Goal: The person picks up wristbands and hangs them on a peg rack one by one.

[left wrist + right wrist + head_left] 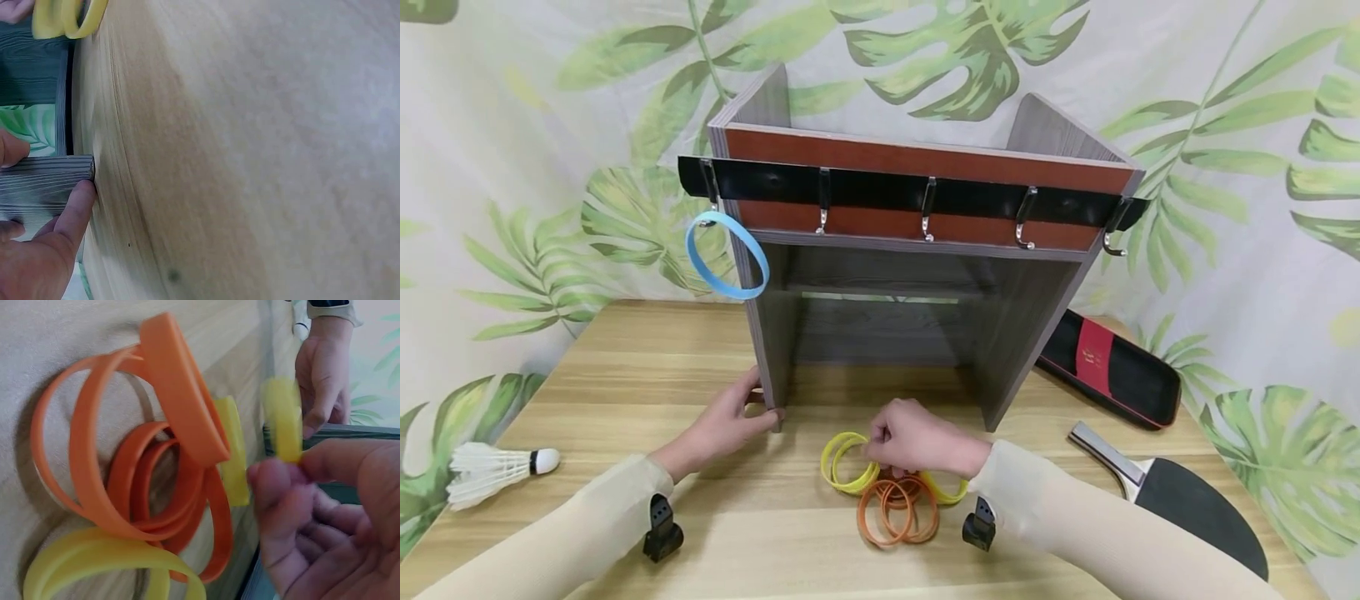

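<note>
My left hand (727,427) grips the lower front edge of the grey wooden rack's (763,333) left side panel, thumb and fingers on opposite faces. In the right wrist view, my right hand (331,519) pinches a blurred yellow silicone wristband (284,422) between thumb and finger. Below that hand lies a pile of orange wristbands (886,521) on the table, with other yellow wristbands (951,493) around it. A light blue wristband (752,292) hangs from the leftmost hook of the black hook rail (872,190) across the rack's front.
A shuttlecock (497,467) lies at the table's left. To the right are a black case with a red band (1093,358) and a table tennis bat (1198,508). Leaf-patterned cloth (625,108) hangs behind the wooden table (760,550).
</note>
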The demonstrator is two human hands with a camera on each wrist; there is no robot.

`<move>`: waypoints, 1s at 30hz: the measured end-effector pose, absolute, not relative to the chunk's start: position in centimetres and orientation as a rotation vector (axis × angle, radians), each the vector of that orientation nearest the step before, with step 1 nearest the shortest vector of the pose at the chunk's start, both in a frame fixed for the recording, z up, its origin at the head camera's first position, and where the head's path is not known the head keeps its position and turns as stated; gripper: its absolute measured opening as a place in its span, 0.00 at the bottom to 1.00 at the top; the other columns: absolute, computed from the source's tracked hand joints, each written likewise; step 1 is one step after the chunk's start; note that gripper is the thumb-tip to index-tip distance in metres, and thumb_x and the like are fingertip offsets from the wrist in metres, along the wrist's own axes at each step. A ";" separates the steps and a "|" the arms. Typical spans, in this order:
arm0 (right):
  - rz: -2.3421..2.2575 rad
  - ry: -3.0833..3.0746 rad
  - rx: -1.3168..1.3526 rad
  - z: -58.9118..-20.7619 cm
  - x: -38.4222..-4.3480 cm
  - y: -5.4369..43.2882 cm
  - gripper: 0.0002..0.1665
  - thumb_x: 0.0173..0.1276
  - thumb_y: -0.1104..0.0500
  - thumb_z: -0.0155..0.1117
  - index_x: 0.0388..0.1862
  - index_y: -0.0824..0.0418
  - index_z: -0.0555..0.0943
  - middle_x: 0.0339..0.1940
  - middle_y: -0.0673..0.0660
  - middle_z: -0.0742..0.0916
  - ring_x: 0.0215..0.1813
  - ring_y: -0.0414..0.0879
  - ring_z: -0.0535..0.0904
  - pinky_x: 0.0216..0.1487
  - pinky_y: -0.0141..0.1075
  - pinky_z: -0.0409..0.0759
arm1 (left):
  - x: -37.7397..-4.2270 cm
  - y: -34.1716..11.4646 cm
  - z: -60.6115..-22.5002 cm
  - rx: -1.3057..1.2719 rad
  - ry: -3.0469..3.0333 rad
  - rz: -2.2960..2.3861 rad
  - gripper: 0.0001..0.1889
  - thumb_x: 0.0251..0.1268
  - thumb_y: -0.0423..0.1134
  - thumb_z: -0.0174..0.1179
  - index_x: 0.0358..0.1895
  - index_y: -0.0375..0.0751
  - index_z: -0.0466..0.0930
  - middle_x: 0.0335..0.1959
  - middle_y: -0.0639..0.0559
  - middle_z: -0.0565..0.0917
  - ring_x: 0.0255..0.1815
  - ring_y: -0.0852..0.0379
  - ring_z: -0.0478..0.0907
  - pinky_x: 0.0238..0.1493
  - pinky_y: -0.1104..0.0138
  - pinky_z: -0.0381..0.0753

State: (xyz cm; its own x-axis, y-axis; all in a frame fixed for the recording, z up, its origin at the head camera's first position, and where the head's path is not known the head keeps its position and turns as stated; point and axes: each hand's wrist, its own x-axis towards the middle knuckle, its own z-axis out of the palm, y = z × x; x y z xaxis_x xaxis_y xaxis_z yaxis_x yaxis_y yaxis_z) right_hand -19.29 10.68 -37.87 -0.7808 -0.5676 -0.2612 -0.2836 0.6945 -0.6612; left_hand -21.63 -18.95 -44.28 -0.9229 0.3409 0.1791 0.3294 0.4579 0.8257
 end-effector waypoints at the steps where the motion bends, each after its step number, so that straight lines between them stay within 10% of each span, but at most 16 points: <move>1: -0.888 2.457 -0.663 -37.8 -19.3 10.7 0.17 0.74 0.62 0.65 0.21 0.61 0.81 0.16 0.53 0.85 0.18 0.44 0.82 0.23 0.31 0.77 | -21.6 -18.9 -44.3 0.618 2.663 1.515 0.35 0.68 0.29 0.64 0.77 0.30 0.63 0.65 0.27 0.79 0.60 0.34 0.83 0.58 0.52 0.81; 7: -1.211 2.432 -0.725 -37.4 -19.5 10.7 0.12 0.74 0.61 0.66 0.28 0.63 0.83 0.29 0.60 0.92 0.32 0.54 0.91 0.32 0.33 0.85 | -21.5 -19.2 -44.6 0.595 2.646 1.526 0.36 0.69 0.28 0.63 0.78 0.31 0.61 0.66 0.27 0.77 0.61 0.34 0.82 0.51 0.65 0.82; 15: -1.532 2.507 -0.860 -35.5 -19.6 10.7 0.13 0.74 0.60 0.68 0.27 0.58 0.82 0.32 0.59 0.92 0.27 0.38 0.85 0.31 0.29 0.78 | -21.7 -19.1 -44.6 0.614 2.690 1.480 0.34 0.67 0.27 0.63 0.76 0.30 0.64 0.65 0.28 0.79 0.60 0.34 0.83 0.59 0.47 0.80; 30: -2.101 2.358 -1.207 -28.1 -18.4 10.4 0.07 0.73 0.69 0.65 0.33 0.68 0.81 0.36 0.71 0.90 0.34 0.39 0.88 0.37 0.33 0.86 | -21.7 -19.1 -44.6 0.615 2.672 1.495 0.35 0.68 0.28 0.63 0.78 0.33 0.62 0.66 0.29 0.78 0.61 0.34 0.83 0.58 0.51 0.82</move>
State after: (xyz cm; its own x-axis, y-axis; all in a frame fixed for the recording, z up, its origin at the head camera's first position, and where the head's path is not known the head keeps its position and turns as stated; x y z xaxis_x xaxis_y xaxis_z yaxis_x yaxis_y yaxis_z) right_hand -18.38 10.44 -28.13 -0.7202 -0.3434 0.6028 -0.6383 -0.0125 -0.7697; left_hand -21.74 -19.15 -44.65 -0.9224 0.3457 0.1725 0.3279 0.4642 0.8228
